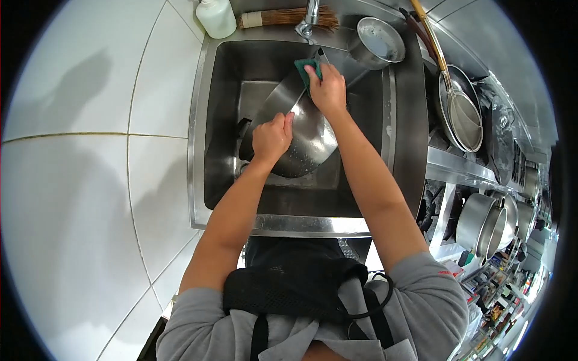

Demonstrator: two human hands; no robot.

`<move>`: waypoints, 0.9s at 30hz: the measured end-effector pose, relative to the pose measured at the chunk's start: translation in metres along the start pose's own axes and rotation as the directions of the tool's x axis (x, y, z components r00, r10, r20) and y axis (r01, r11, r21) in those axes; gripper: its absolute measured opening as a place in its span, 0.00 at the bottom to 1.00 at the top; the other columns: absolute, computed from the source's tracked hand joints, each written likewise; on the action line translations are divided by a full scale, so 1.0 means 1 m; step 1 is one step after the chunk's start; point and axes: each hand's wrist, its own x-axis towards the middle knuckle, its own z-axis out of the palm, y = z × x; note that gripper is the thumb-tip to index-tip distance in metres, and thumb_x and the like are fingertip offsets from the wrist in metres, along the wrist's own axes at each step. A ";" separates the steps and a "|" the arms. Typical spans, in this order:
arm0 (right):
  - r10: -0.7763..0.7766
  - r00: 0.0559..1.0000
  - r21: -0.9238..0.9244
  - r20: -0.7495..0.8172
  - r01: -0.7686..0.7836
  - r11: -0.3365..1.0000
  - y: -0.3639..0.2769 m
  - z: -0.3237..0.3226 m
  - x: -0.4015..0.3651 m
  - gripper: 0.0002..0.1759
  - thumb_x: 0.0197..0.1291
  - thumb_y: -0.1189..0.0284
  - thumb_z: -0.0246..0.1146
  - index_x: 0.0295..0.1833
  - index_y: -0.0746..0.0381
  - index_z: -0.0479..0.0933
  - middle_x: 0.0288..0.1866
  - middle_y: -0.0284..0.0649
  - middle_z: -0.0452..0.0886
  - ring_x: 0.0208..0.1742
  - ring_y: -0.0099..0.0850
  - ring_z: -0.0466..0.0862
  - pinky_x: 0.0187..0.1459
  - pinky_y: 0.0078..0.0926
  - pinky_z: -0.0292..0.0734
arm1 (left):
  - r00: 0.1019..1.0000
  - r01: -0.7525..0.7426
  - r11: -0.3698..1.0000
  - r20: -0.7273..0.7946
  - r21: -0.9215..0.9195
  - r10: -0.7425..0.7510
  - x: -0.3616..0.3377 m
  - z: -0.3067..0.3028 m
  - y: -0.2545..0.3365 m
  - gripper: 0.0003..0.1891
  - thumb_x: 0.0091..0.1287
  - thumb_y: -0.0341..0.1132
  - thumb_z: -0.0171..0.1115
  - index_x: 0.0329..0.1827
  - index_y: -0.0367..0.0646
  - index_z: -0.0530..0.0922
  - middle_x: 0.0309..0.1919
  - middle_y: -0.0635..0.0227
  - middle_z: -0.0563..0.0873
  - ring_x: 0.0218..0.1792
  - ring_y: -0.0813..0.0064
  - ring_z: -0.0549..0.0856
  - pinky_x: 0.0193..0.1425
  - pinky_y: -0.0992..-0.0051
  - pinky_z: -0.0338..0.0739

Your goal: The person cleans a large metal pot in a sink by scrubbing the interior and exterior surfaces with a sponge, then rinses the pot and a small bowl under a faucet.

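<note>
A large, shiny steel pot (308, 135) lies tilted inside the sink (343, 207), with water drops on its curved side. My left hand (273, 138) is closed on its rim near the middle of the basin. In my right hand (328, 90) is a green scouring pad (307, 67), pinched under the fingers and pressed against the far end of the pot, just below the faucet (308, 21). My right hand covers part of the pad and of that end of the pot.
A steel bowl (378, 43) with whitish liquid stands on the sink's back right corner. Behind the basin lie a bamboo brush (289, 18) and a white bottle (215, 18). To the right are strainers (466, 120) and pots (475, 222); a tiled wall (162, 90) borders the left.
</note>
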 end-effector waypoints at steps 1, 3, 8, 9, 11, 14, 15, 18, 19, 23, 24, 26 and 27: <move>0.101 0.994 -0.027 0.047 -0.100 0.995 0.004 -0.003 -0.013 0.19 0.63 0.59 0.67 0.29 0.64 0.76 0.32 0.50 0.79 0.35 0.54 0.79 0.37 0.50 0.70 | 1.000 0.010 1.000 0.009 0.023 -0.011 0.001 0.000 0.000 0.22 0.74 0.47 0.57 0.22 0.43 0.73 0.15 0.54 0.80 0.18 0.47 0.82 0.21 0.53 0.75; 0.097 0.994 -0.020 0.055 -0.096 0.995 0.010 -0.013 -0.028 0.19 0.63 0.59 0.67 0.29 0.64 0.76 0.32 0.50 0.79 0.35 0.55 0.79 0.38 0.50 0.71 | 1.000 0.007 1.000 -0.001 0.012 -0.007 0.001 -0.001 0.001 0.22 0.74 0.47 0.57 0.22 0.43 0.73 0.15 0.54 0.81 0.18 0.47 0.82 0.21 0.53 0.75; 0.018 0.999 -0.001 0.037 -0.018 1.000 -0.004 0.000 0.009 0.18 0.63 0.59 0.67 0.32 0.63 0.79 0.32 0.47 0.80 0.34 0.54 0.80 0.38 0.48 0.72 | 1.000 -0.004 1.000 -0.007 0.017 0.004 0.002 0.002 0.000 0.22 0.74 0.48 0.57 0.22 0.43 0.73 0.14 0.55 0.80 0.17 0.47 0.82 0.21 0.53 0.74; 0.011 1.000 0.010 0.000 -0.011 1.000 -0.003 0.004 0.008 0.18 0.62 0.59 0.68 0.32 0.63 0.79 0.32 0.47 0.80 0.34 0.54 0.80 0.38 0.48 0.72 | 1.000 -0.010 1.000 -0.005 0.002 0.010 0.001 0.002 -0.002 0.22 0.74 0.48 0.57 0.22 0.44 0.73 0.14 0.54 0.80 0.17 0.47 0.82 0.21 0.52 0.74; 0.034 0.999 -0.001 0.006 -0.034 0.999 0.005 -0.006 -0.013 0.17 0.61 0.59 0.68 0.33 0.63 0.78 0.33 0.47 0.80 0.34 0.54 0.80 0.37 0.48 0.72 | 1.000 -0.022 1.000 -0.012 -0.017 0.022 0.004 0.002 -0.003 0.22 0.74 0.48 0.56 0.22 0.44 0.74 0.14 0.54 0.80 0.17 0.47 0.82 0.21 0.52 0.74; 0.228 0.968 0.003 0.108 -0.230 0.973 0.025 -0.032 -0.061 0.16 0.58 0.61 0.71 0.38 0.64 0.81 0.36 0.48 0.81 0.41 0.53 0.81 0.43 0.46 0.75 | 1.000 0.008 1.000 0.000 0.019 -0.008 0.001 0.005 -0.003 0.23 0.74 0.48 0.56 0.22 0.43 0.74 0.14 0.54 0.80 0.17 0.47 0.82 0.21 0.52 0.74; 0.356 0.929 -0.014 0.104 -0.356 0.934 0.037 -0.040 -0.072 0.15 0.58 0.63 0.72 0.42 0.63 0.83 0.39 0.50 0.82 0.43 0.51 0.83 0.47 0.43 0.77 | 0.999 0.033 0.999 0.033 -0.004 -0.033 0.003 0.002 -0.002 0.22 0.75 0.47 0.55 0.23 0.42 0.74 0.15 0.52 0.80 0.19 0.45 0.81 0.23 0.51 0.74; 0.580 0.812 0.169 0.063 -0.581 0.796 0.036 -0.071 -0.078 0.16 0.62 0.70 0.68 0.55 0.62 0.81 0.51 0.49 0.84 0.52 0.47 0.84 0.53 0.38 0.78 | 0.999 0.029 0.999 0.043 -0.025 -0.028 0.004 0.002 -0.003 0.23 0.75 0.47 0.54 0.23 0.42 0.74 0.15 0.51 0.80 0.19 0.44 0.81 0.24 0.50 0.74; 0.584 0.809 0.168 0.059 -0.585 0.793 0.033 -0.073 -0.083 0.16 0.62 0.70 0.68 0.55 0.62 0.81 0.51 0.49 0.84 0.52 0.47 0.84 0.53 0.38 0.78 | 1.000 0.010 1.000 0.013 -0.028 -0.010 0.003 0.004 -0.003 0.23 0.75 0.48 0.53 0.23 0.43 0.74 0.14 0.52 0.80 0.18 0.45 0.82 0.23 0.50 0.74; 0.030 0.970 -0.044 0.241 -0.020 0.999 0.006 -0.070 -0.118 0.29 0.53 0.81 0.65 0.64 0.59 0.78 0.65 0.48 0.78 0.67 0.50 0.76 0.66 0.43 0.72 | 0.998 0.013 1.000 0.059 -0.014 -0.012 0.001 0.004 -0.003 0.23 0.75 0.48 0.53 0.23 0.43 0.74 0.15 0.51 0.80 0.19 0.44 0.82 0.23 0.49 0.74; 0.005 0.967 -0.027 0.255 0.002 1.000 -0.011 -0.070 -0.130 0.29 0.55 0.76 0.67 0.66 0.61 0.75 0.70 0.48 0.73 0.72 0.55 0.69 0.70 0.48 0.65 | 0.999 0.015 1.000 0.049 -0.012 -0.015 0.002 0.003 -0.002 0.23 0.76 0.48 0.52 0.23 0.43 0.74 0.16 0.50 0.81 0.19 0.43 0.82 0.24 0.48 0.74; -0.048 0.940 -0.046 0.338 0.067 0.997 -0.036 -0.081 -0.154 0.31 0.60 0.65 0.65 0.69 0.61 0.72 0.75 0.46 0.68 0.74 0.52 0.66 0.71 0.50 0.62 | 0.999 0.012 1.000 0.044 -0.012 -0.012 0.003 0.003 -0.001 0.23 0.76 0.49 0.52 0.24 0.42 0.74 0.16 0.49 0.81 0.20 0.42 0.81 0.24 0.48 0.74; -0.021 0.910 -0.030 0.415 0.037 0.999 -0.049 -0.091 -0.162 0.31 0.62 0.65 0.64 0.70 0.61 0.71 0.76 0.47 0.66 0.74 0.52 0.65 0.72 0.50 0.61 | 0.999 0.016 1.000 0.044 -0.023 -0.015 0.003 0.004 -0.002 0.23 0.76 0.48 0.52 0.24 0.42 0.74 0.16 0.48 0.80 0.20 0.42 0.81 0.24 0.48 0.73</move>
